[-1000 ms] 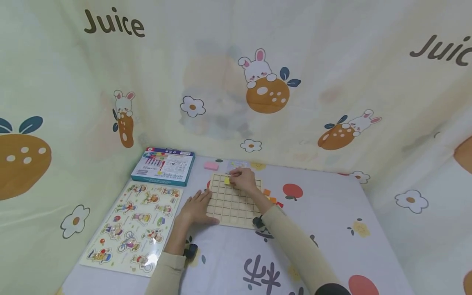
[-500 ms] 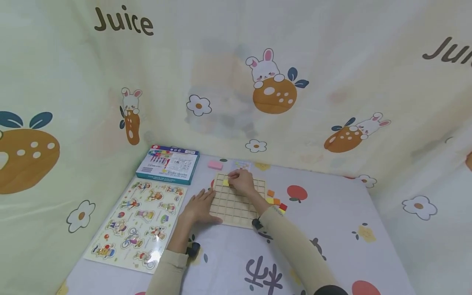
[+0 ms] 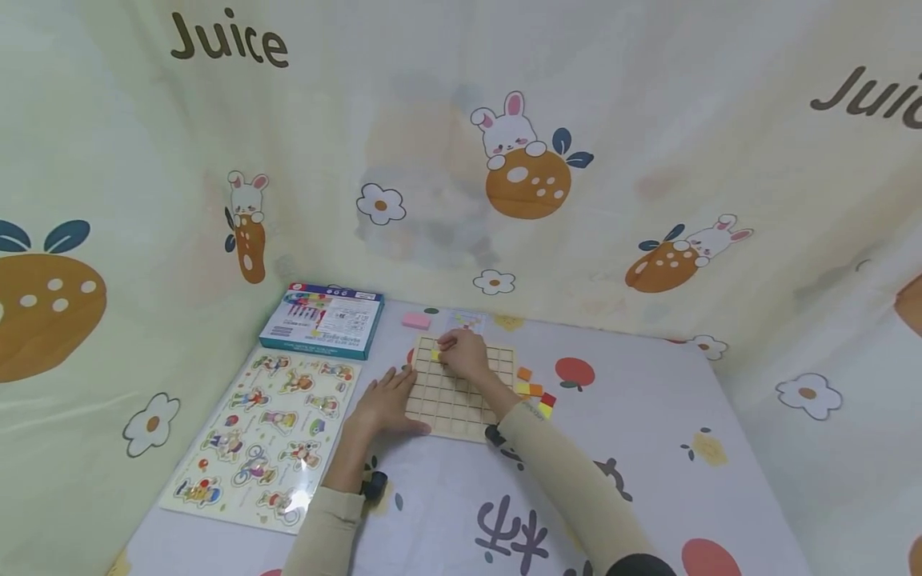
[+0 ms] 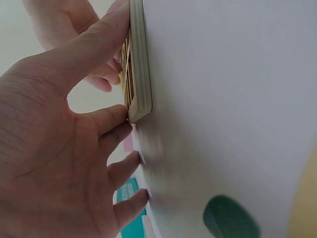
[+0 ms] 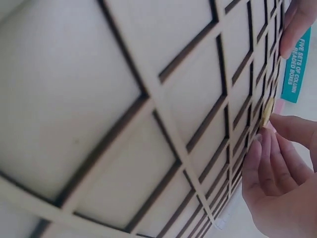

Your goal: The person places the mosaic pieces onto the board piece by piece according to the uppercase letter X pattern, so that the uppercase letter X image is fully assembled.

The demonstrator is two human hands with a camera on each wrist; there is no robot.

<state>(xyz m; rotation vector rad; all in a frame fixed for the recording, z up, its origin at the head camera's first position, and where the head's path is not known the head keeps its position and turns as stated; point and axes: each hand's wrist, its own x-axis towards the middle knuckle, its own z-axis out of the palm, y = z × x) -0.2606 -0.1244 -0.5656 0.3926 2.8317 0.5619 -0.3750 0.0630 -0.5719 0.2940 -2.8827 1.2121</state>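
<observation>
A wooden grid board (image 3: 450,408) with square cells lies on the table. My right hand (image 3: 464,354) is over its far left part, pinching a small yellow square tile (image 3: 435,356) between thumb and fingertips. In the right wrist view, the yellow tile (image 5: 268,112) stands tilted at the grid, partly covered by the fingers. My left hand (image 3: 385,408) rests at the board's near left corner, fingers spread. The left wrist view has its thumb and index finger touching the board's edge (image 4: 141,64), with the other fingertips down on the table.
Orange tiles (image 3: 524,374), a red tile (image 3: 548,399) and yellow ones lie right of the board. Behind it are a pink block (image 3: 415,321) and a small printed card (image 3: 468,321). A boxed set (image 3: 322,320) and a picture puzzle board (image 3: 262,440) stand left.
My right hand has shifted slightly left across the board with the yellow tile. The left hand stays at the board's corner. The head view has swayed a little.
</observation>
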